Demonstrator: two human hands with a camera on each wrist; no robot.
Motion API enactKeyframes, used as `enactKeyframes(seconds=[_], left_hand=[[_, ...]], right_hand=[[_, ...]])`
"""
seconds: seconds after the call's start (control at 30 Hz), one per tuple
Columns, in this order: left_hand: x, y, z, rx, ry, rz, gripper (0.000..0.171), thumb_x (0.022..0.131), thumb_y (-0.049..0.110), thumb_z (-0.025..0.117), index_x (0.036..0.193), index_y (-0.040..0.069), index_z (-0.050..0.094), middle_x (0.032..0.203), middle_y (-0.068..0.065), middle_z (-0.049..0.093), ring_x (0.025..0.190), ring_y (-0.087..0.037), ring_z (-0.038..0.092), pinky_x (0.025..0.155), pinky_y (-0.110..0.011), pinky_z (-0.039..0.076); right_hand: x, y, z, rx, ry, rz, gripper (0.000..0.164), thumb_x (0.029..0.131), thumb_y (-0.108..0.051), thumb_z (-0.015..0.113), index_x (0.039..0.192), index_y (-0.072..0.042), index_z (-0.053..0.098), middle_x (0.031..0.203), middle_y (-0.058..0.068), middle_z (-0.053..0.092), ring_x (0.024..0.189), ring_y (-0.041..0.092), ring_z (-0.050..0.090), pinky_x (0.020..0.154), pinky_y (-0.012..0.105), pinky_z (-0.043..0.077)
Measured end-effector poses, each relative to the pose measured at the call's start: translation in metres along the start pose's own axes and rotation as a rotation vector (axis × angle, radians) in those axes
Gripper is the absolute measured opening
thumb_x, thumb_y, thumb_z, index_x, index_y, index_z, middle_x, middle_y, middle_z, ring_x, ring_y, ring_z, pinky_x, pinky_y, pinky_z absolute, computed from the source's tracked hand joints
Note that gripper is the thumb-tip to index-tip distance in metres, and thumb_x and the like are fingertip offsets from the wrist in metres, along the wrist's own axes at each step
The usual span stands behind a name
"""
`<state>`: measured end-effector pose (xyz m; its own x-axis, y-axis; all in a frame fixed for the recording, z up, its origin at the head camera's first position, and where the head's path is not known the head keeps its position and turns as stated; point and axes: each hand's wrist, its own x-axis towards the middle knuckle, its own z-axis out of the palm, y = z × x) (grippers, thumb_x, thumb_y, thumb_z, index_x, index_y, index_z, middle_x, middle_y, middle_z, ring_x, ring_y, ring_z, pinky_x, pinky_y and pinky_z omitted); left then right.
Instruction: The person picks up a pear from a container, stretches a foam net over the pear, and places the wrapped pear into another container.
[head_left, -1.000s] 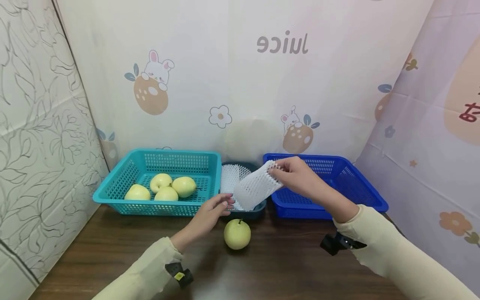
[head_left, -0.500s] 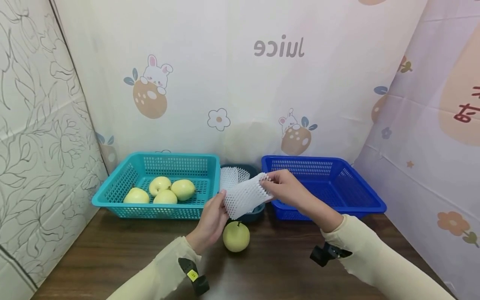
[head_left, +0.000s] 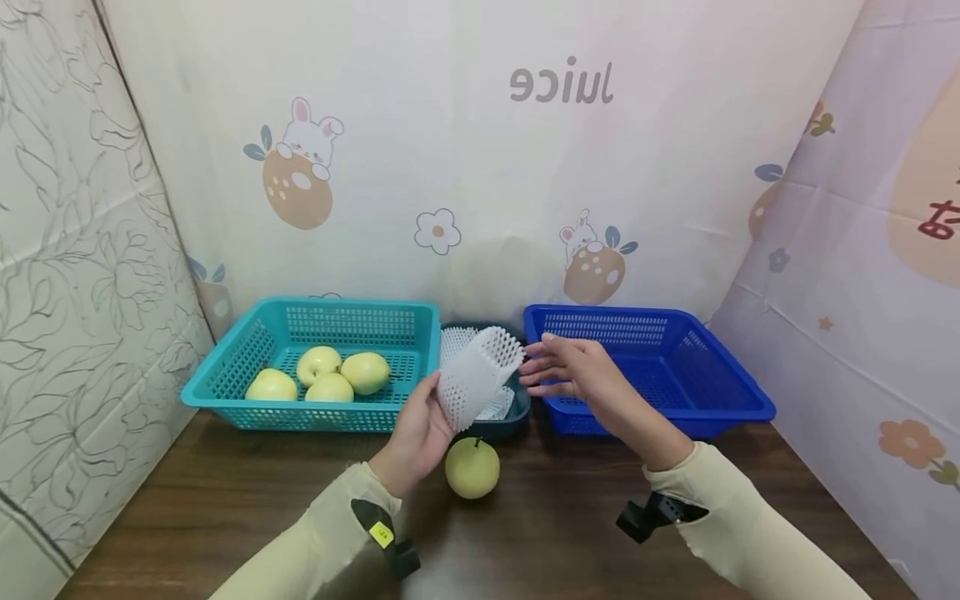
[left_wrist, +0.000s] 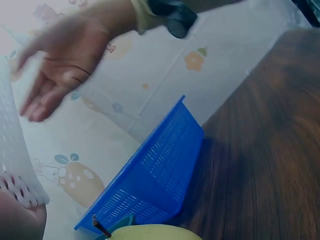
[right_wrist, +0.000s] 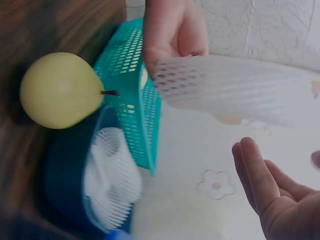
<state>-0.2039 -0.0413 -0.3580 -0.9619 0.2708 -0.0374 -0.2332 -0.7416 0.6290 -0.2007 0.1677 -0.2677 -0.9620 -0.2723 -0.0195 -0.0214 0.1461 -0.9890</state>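
Note:
My left hand (head_left: 420,433) holds a white foam net sleeve (head_left: 474,379) by its lower end; the sleeve tilts up to the right with its upper mouth spread wide. My right hand (head_left: 573,367) is just right of that mouth, fingers extended and holding nothing; in the right wrist view a gap shows between these fingers (right_wrist: 257,170) and the sleeve (right_wrist: 215,87). Below the sleeve, a yellow-green pear (head_left: 472,468) with its stem up stands on the wooden table. Behind, a dark teal basin (head_left: 504,429) contains more white foam nets (right_wrist: 112,175), partly hidden by the held one.
A turquoise basket (head_left: 315,419) with several pears (head_left: 366,372) stands at the left. On the right is a blue basket (head_left: 660,417), its visible floor bare. A printed curtain (head_left: 480,167) hangs close behind them. The brown table (head_left: 525,550) extends toward me.
My left hand has come up to the sleeve and taken its lower end. My right hand has let go of the upper end and straightened its fingers. The sleeve now stands more upright, mouth opened.

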Motion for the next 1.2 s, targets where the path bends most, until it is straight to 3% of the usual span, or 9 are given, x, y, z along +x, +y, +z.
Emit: enactKeyframes(seconds=[0.17, 0.3, 0.4, 0.5, 0.57, 0.67, 0.83, 1.07, 1.2], left_hand=[[-0.002, 0.001, 0.005, -0.058, -0.056, -0.043, 0.048, 0.105, 0.028, 0.022, 0.147, 0.005, 0.02, 0.149, -0.011, 0.027, 0.135, -0.022, 0.028, 0.109, -0.037, 0.025], [-0.004, -0.002, 0.011, -0.081, -0.099, -0.083, 0.049, 0.106, 0.027, 0.021, 0.149, 0.005, 0.015, 0.153, -0.012, 0.022, 0.139, -0.022, 0.021, 0.112, -0.038, 0.018], [-0.004, -0.005, 0.012, -0.062, -0.096, -0.104, 0.049, 0.106, 0.027, 0.022, 0.149, 0.005, 0.015, 0.153, -0.012, 0.022, 0.14, -0.023, 0.02, 0.112, -0.038, 0.017], [-0.004, -0.008, 0.01, -0.03, -0.082, -0.116, 0.048, 0.106, 0.027, 0.023, 0.148, 0.005, 0.017, 0.152, -0.012, 0.023, 0.139, -0.023, 0.021, 0.112, -0.04, 0.017], [-0.005, -0.009, 0.008, -0.005, -0.084, -0.114, 0.047, 0.106, 0.025, 0.023, 0.148, 0.005, 0.016, 0.152, -0.013, 0.022, 0.139, -0.024, 0.021, 0.112, -0.041, 0.018], [-0.005, -0.01, 0.003, 0.054, -0.067, -0.102, 0.047, 0.106, 0.027, 0.023, 0.147, 0.006, 0.021, 0.149, -0.013, 0.028, 0.134, -0.023, 0.029, 0.107, -0.039, 0.027], [-0.006, -0.011, -0.004, 0.124, -0.02, -0.063, 0.041, 0.105, 0.028, 0.031, 0.139, 0.006, 0.037, 0.128, -0.007, 0.052, 0.114, -0.018, 0.049, 0.091, -0.033, 0.043], [-0.005, -0.013, -0.008, 0.153, 0.016, -0.044, 0.024, 0.104, 0.023, 0.039, 0.12, 0.011, 0.053, 0.109, -0.003, 0.062, 0.095, -0.015, 0.056, 0.078, -0.032, 0.047], [-0.005, -0.013, -0.011, 0.2, 0.063, -0.045, 0.016, 0.101, 0.021, 0.046, 0.109, 0.013, 0.058, 0.1, -0.002, 0.062, 0.085, -0.014, 0.056, 0.073, -0.031, 0.047]], right_hand=[[0.006, 0.026, 0.01, 0.046, -0.028, 0.081, 0.038, 0.098, -0.015, 0.042, 0.121, 0.015, 0.051, 0.097, 0.02, 0.066, 0.088, 0.025, 0.067, 0.08, 0.037, 0.053], [0.01, 0.044, 0.027, 0.111, -0.134, 0.139, 0.043, 0.1, -0.021, 0.041, 0.124, 0.015, 0.048, 0.101, 0.022, 0.065, 0.093, 0.026, 0.066, 0.085, 0.04, 0.05], [0.011, 0.052, 0.036, 0.175, -0.244, 0.142, 0.051, 0.104, -0.03, 0.034, 0.135, 0.01, 0.038, 0.116, 0.027, 0.059, 0.105, 0.03, 0.061, 0.092, 0.045, 0.046], [0.011, 0.057, 0.04, 0.219, -0.302, 0.139, 0.055, 0.105, -0.036, 0.029, 0.142, 0.005, 0.03, 0.127, 0.029, 0.052, 0.113, 0.032, 0.056, 0.095, 0.046, 0.043], [0.012, 0.059, 0.041, 0.237, -0.287, 0.154, 0.058, 0.104, -0.039, 0.031, 0.14, 0.006, 0.033, 0.125, 0.026, 0.055, 0.111, 0.03, 0.058, 0.095, 0.044, 0.044], [0.014, 0.06, 0.043, 0.242, -0.236, 0.202, 0.054, 0.102, -0.04, 0.035, 0.129, 0.006, 0.042, 0.112, 0.017, 0.06, 0.099, 0.024, 0.06, 0.092, 0.039, 0.047], [0.017, 0.062, 0.045, 0.313, -0.166, 0.239, 0.043, 0.101, -0.033, 0.042, 0.121, 0.005, 0.045, 0.11, 0.013, 0.057, 0.099, 0.021, 0.057, 0.096, 0.039, 0.043], [0.018, 0.063, 0.046, 0.534, -0.131, 0.201, 0.021, 0.099, -0.019, 0.047, 0.112, -0.003, 0.053, 0.103, 0.007, 0.06, 0.097, 0.019, 0.057, 0.09, 0.036, 0.046], [0.019, 0.064, 0.045, 0.635, -0.144, 0.226, 0.021, 0.098, -0.015, 0.042, 0.114, -0.003, 0.046, 0.103, 0.007, 0.06, 0.093, 0.018, 0.058, 0.084, 0.032, 0.048]])
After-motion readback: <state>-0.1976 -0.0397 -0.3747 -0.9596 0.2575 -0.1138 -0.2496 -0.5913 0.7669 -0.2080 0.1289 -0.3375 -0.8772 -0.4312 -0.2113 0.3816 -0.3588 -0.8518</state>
